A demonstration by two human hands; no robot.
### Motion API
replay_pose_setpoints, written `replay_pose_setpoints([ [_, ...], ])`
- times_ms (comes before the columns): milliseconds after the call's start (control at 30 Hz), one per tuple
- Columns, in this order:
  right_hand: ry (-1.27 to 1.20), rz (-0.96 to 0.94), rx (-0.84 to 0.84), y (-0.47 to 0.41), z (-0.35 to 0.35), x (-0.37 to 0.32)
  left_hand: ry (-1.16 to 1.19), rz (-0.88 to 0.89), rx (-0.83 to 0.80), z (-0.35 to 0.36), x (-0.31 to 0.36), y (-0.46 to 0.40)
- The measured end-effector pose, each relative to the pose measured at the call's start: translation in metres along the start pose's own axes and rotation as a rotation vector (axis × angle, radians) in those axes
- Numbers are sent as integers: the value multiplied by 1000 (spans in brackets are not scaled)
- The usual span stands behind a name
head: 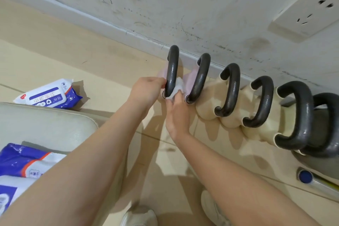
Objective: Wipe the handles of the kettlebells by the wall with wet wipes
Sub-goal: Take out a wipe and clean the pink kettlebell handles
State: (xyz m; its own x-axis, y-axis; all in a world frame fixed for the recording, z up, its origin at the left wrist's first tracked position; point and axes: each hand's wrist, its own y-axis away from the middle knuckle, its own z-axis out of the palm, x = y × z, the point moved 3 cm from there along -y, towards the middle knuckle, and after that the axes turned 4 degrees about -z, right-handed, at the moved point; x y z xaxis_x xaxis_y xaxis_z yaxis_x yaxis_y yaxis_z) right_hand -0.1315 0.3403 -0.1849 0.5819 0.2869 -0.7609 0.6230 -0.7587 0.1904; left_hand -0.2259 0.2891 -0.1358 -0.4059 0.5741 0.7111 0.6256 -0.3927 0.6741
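Both bare forearms reach forward and down to the first kettlebell in a row along the wall [183,5]. The left hand [146,89] comes in from the left with its wrist bent, fingers curled and pressed together against the near leg of the first handle [172,71]. The right hand [177,112] rises from below, palm turned down, its fingers bunched and pinching a crumpled white wipe [177,88] against the lower end of that same handle, just where it meets the pale pink body [163,73]. The handles are thick, smooth, dark grey loops with a dull sheen; the second handle [201,77] stands just beside the first, over a similar pink body. The kettlebells further right have cream, rounded bodies [205,108] and stand touching one another, the row ending in a dark grey kettlebell [322,134] partly cut off by the frame edge. The wall is white, scuffed with dark marks, and carries a white socket [308,13]. A glossy blue-and-white wipes pack [49,93] lies on the beige tiled floor [55,51] to the left, well apart from the hands.
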Motion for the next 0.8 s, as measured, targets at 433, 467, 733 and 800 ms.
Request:
replay_pose_setpoints([
  [433,1502,-1297,-229,-29,-3,-14,385,-114,209,-37,7,8],
  [467,1583,-1334,-273,-33,-1,-16,395,-116,206,-37,5,9],
  [733,1525,-1538,-304,-46,-14,-21,471,-81,227,-30,1,10],
  [800,1400,-1531,-263,-49,-25,-22,472,-51,239,-28,-3,9],
])
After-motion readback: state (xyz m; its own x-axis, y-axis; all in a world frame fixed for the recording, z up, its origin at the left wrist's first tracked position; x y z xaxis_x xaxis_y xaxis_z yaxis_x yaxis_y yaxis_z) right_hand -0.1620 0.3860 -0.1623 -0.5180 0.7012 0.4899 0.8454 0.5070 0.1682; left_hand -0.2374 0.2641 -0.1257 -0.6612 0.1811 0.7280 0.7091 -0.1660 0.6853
